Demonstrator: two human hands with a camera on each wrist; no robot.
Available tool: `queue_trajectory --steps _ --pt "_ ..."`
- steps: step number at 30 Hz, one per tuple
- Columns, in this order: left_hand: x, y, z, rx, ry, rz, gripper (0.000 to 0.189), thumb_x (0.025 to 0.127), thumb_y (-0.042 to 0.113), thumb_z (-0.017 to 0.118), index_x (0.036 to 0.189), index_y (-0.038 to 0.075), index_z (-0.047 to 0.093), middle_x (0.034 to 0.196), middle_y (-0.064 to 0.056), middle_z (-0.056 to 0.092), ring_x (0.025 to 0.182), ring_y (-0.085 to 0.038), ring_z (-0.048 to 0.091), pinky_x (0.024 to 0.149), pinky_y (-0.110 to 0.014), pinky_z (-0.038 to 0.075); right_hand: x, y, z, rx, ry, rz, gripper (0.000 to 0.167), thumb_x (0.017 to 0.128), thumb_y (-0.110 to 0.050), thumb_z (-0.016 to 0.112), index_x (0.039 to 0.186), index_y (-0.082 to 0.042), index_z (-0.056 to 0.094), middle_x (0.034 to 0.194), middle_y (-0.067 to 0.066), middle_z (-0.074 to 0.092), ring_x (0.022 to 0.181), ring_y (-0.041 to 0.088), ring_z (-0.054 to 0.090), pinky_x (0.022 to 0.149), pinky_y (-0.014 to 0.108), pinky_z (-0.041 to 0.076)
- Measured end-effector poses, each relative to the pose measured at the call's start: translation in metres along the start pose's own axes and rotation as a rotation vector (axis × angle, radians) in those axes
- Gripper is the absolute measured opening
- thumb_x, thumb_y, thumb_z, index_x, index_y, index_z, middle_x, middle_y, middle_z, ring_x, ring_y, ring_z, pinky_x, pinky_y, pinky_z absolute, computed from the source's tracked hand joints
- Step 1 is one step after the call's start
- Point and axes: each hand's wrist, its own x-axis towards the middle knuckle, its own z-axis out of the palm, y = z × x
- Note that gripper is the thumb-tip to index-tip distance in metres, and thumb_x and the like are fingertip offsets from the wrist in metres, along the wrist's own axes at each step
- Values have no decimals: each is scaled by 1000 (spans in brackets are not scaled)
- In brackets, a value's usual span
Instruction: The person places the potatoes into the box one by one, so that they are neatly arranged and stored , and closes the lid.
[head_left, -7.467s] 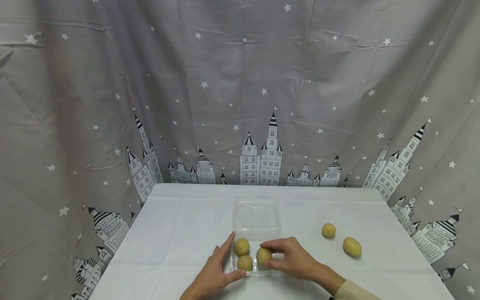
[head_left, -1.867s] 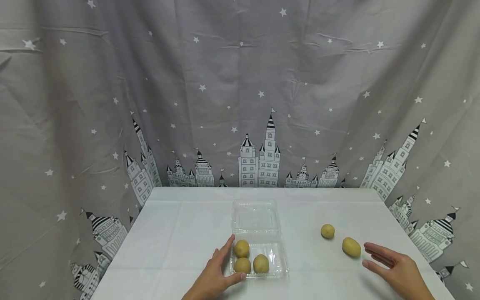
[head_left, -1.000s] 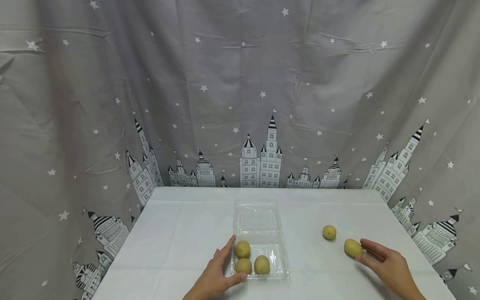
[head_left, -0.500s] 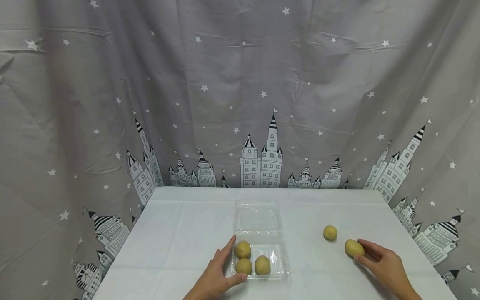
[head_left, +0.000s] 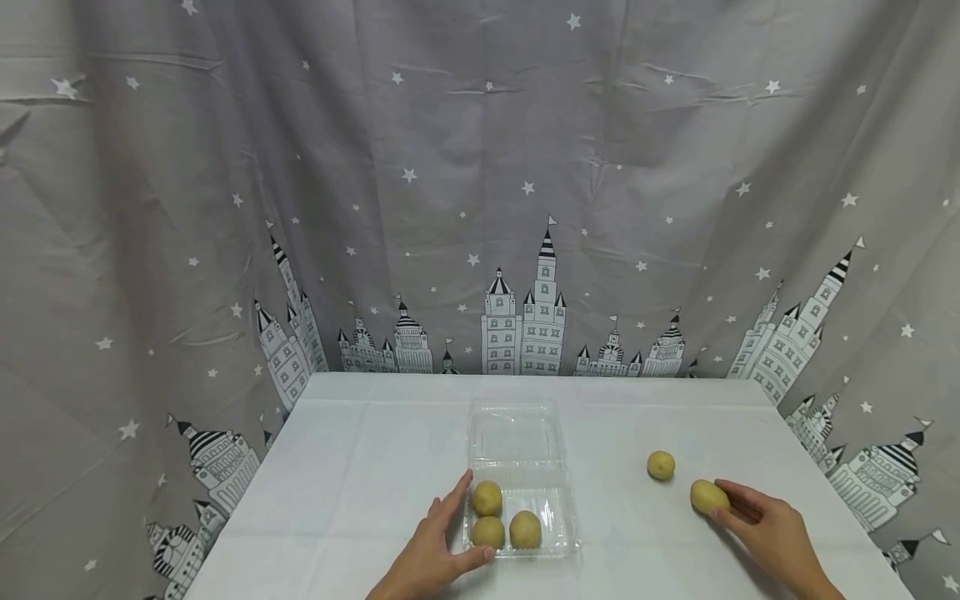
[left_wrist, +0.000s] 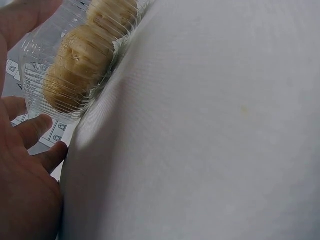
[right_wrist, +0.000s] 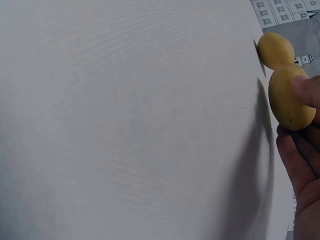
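A clear plastic clamshell container [head_left: 558, 521] lies with its lid [head_left: 513, 435] folded back on the white table. Three potatoes sit in it: one at the back left [head_left: 487, 498], one at the front left [head_left: 488, 532] and one at the front middle [head_left: 525, 530]. My left hand [head_left: 431, 550] rests at its left side with fingers spread, index at the back corner and thumb at the front edge. On the right, my right hand [head_left: 772, 529] pinches an oval potato [right_wrist: 290, 100] between thumb and fingers. A smaller round potato [head_left: 661, 465] lies just beyond it.
White cloth [head_left: 375, 450] covers the table. A grey curtain [head_left: 420, 208] printed with stars and castles hangs behind and along both sides.
My right hand has let go of the potato in the container, moved right and closed on the oval potato. The left hand has stayed at the container.
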Motion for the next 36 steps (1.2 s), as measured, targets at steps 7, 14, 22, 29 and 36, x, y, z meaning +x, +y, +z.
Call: queue_trajectory --steps 7,14,22,29,36 --pt "0 0 0 2 -3 14 107 87 59 87 175 37 28 179 -15 33 158 -73 13 114 -95 16 -4 -8 -8 58 33 -73 51 93 -21 90 133 7 74 129 30 76 97 -20 62 78 7 58" --pt "-1 2 -1 10 -8 12 109 87 59 87 175 38 27 180 -14 32 157 -73 14 113 -96 18 -4 -25 -12 102 33 -189 46 93 -15 90 132 4 76 128 27 78 103 -19 64 82 9 60" --pt "-1 0 0 10 -6 27 109 88 57 88 175 37 27 179 -15 33 157 -74 14 114 -95 18 1 -54 -7 199 5 -299 45 90 -8 90 132 2 76 128 26 78 108 -14 68 86 12 61" --pt "0 1 -1 15 -7 25 109 88 58 88 175 36 27 179 -16 33 157 -74 14 113 -96 19 10 -76 7 278 -58 -364 48 92 -11 89 135 1 75 131 21 78 113 -8 71 91 15 62" --pt "-1 1 -1 1 -14 11 108 87 59 87 175 37 27 180 -16 31 157 -74 13 112 -96 18 17 -96 25 329 -129 -415 46 94 -14 88 136 -1 74 130 14 80 115 -2 74 94 20 63"
